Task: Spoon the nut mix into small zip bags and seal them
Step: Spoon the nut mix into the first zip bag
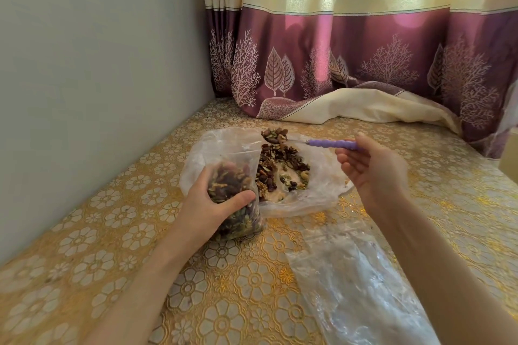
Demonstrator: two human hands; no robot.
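- Clear, crinkled plastic lies nearest: a flat stack of empty transparent zip bags [361,288] rests on the yellow floral embossed tablecloth [112,232], just under the right forearm, probably kept there so the next bag is within easy reach.
- The left hand [213,202] wraps fingers and thumb round a small clear zip bag partly filled with nut mix [235,196], holding it upright on the cloth with its mouth facing up; that grip seems meant to steady it and keep the opening ready for the spoon.
- The right hand [372,171] pinches the end of a metal spoon with a ribbed purple handle [330,144] between thumb and curled fingers, palm turned up, keeping the bowl level so the heaped load does not spill.
- The spoon's bowl hovers above the loose brown and green nut mix [280,168], spread in a wide open translucent plastic bag [316,190] just beyond the small bag; the two bags touch, so the carry is short.
- The small bag looks well filled; I judge that sealing is close but not yet begun.
- Farthest back, a cream and purple curtain printed with leaves [364,50] pools on the cloth beside a plain grey wall [98,64].
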